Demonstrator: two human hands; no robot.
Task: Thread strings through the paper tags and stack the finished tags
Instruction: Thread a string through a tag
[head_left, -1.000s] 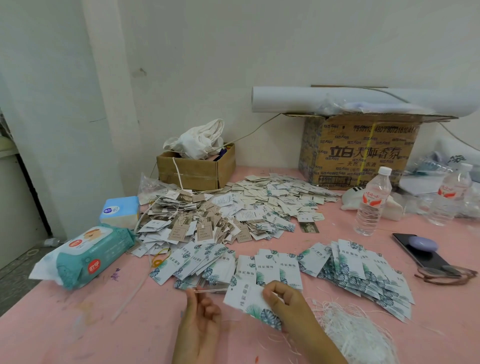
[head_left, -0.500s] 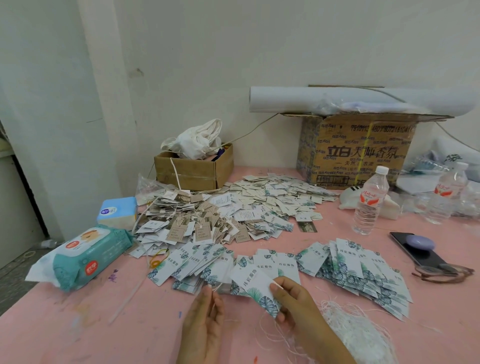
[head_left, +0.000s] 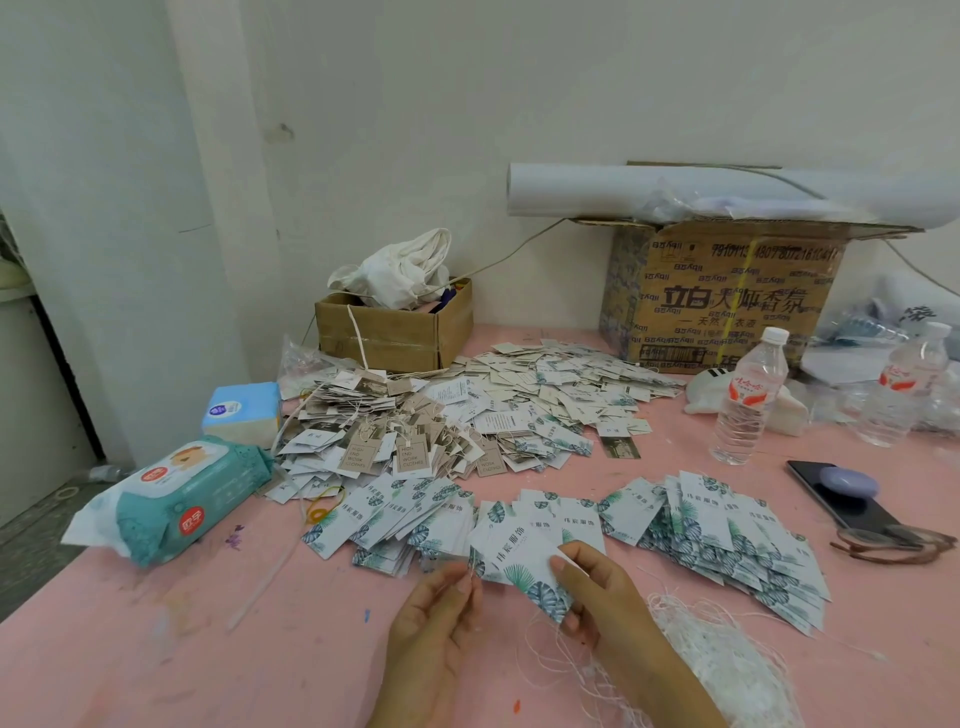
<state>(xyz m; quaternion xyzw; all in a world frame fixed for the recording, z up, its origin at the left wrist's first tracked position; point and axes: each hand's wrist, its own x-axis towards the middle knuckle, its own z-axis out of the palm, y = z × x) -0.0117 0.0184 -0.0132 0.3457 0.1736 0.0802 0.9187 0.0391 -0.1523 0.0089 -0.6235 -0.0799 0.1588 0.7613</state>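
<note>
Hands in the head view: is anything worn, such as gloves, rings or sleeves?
The left hand and right hand are both bare: no gloves, rings, watch or bracelet shows. No sleeve enters the frame. Nails look short and unpainted.

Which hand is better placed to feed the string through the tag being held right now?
Left. The left hand pinches the string right at the left corner of the tag. The right hand grips that tag's other side, so it is probably best left steadying it.

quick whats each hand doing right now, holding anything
Left hand: pinches a thin string at the edge of the leaf-print tag.
Right hand: grips the leaf-print tag between thumb and fingers.
</note>
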